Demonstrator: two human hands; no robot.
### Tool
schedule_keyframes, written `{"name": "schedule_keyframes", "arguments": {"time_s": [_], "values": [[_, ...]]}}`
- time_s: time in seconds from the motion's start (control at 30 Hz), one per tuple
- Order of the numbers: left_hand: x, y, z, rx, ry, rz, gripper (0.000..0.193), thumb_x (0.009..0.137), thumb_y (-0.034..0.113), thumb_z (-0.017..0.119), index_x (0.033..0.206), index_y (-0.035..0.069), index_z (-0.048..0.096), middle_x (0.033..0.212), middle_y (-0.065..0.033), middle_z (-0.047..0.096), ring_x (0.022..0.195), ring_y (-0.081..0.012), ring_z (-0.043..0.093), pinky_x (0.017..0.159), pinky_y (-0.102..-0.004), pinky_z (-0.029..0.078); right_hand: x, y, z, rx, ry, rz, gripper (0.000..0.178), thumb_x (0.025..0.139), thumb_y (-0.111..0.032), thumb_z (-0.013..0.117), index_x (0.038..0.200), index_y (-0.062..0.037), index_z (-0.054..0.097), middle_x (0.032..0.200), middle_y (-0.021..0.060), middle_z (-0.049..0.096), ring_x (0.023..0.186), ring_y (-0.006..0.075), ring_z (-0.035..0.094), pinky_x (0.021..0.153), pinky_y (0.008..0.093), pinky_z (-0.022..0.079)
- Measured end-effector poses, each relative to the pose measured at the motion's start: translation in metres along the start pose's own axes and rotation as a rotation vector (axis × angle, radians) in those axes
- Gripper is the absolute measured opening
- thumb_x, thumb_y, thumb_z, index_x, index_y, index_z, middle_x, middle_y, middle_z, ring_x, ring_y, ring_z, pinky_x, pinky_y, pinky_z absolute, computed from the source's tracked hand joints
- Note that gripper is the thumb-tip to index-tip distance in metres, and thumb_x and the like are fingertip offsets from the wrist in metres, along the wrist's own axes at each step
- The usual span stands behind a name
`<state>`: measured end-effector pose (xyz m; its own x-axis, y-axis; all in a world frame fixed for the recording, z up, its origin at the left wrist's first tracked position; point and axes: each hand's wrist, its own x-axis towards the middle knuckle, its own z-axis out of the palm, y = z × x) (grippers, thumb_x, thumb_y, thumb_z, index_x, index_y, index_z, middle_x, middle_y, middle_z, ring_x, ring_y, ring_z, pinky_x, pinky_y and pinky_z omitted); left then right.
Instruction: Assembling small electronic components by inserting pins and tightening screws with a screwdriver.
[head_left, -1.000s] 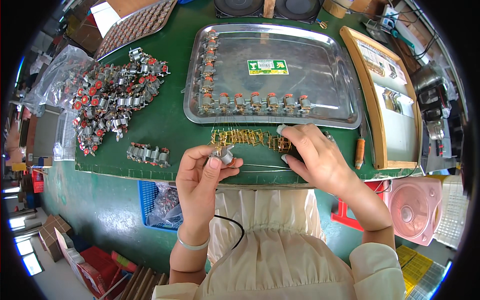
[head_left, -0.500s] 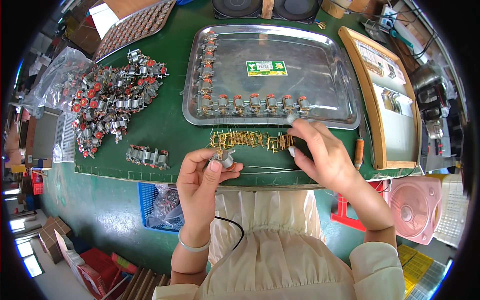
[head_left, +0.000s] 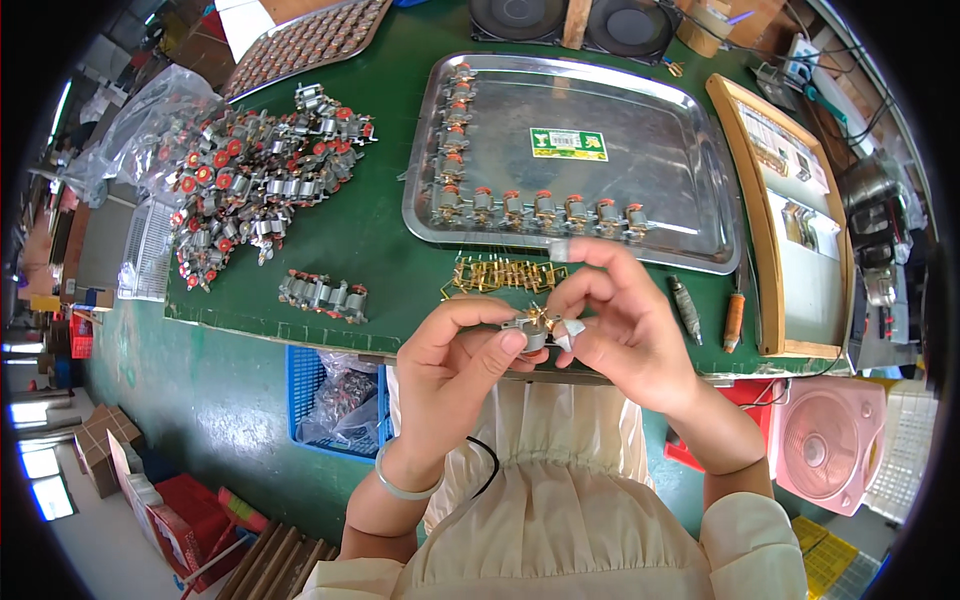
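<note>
1. Just below the tray (head_left: 690, 130), at the near table edge, the left hand (head_left: 455, 350) pinches a small grey motor (head_left: 533, 335) between thumb and fingers.
2. The right hand (head_left: 620, 325) meets it there, fingertips closed on a brass clip (head_left: 543, 316) touching the motor's top.
3. Between the hands and the tray lies a strip of brass clips (head_left: 500, 274).
4. Inside the tray, motors (head_left: 540, 208) stand in a row along its near rim and up its left side.
5. Left of the tray sits a heap of motors (head_left: 255, 180); a short row (head_left: 322, 295) lies below it.
6. Right of the tray's near corner lie two tools (head_left: 710, 312).
</note>
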<state>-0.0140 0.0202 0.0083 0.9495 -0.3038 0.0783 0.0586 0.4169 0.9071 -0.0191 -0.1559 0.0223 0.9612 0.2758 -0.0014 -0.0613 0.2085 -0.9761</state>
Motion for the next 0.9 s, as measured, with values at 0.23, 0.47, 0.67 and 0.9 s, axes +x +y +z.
{"name": "schedule_keyframes", "arguments": {"time_s": [0.23,0.47,0.67,0.9], "values": [[-0.004,0.007,-0.006,0.057,0.087,-0.036,0.015,0.084,0.005,0.054,0.095,-0.003,0.051,0.088,-0.0116,0.058,0.073,-0.0209,0.063,0.062,-0.0299,0.056,0.013,0.002,0.014,0.071,-0.037,0.023,0.052,0.073,0.010,0.049,0.121,-0.0033,0.032,0.090,0.0062,0.050,0.078,0.0070,0.046,0.063,0.0195,0.043],[-0.005,0.007,-0.008,0.050,0.094,-0.040,0.014,0.084,0.004,0.054,0.096,-0.004,0.051,0.090,-0.0115,0.058,0.075,-0.0199,0.063,0.065,-0.0278,0.055,0.015,0.000,0.014,0.017,0.001,0.017,0.052,0.072,0.008,0.053,0.120,-0.0036,0.034,0.088,0.0065,0.052,0.073,0.0080,0.048,0.063,0.0206,0.045],[-0.009,0.007,-0.011,0.111,0.129,0.055,0.015,0.084,0.000,0.054,0.098,-0.004,0.050,0.095,-0.0122,0.058,0.077,-0.0192,0.063,0.067,-0.0266,0.053,-0.004,-0.008,-0.010,-0.890,0.240,-0.393,0.053,0.065,0.005,0.060,0.115,0.0000,0.041,0.086,0.0098,0.056,0.068,0.0181,0.053,0.059,0.0274,0.046],[-0.003,0.008,-0.017,-0.049,0.204,-0.108,0.016,0.086,0.008,0.053,0.099,-0.001,0.049,0.092,-0.0157,0.062,0.075,-0.0217,0.064,0.062,-0.0278,0.053,-0.032,0.001,-0.044,-1.378,0.187,-0.466,0.055,0.060,0.006,0.061,0.111,0.0012,0.043,0.084,0.0121,0.056,0.071,0.0279,0.052,0.060,0.0352,0.045]]}}
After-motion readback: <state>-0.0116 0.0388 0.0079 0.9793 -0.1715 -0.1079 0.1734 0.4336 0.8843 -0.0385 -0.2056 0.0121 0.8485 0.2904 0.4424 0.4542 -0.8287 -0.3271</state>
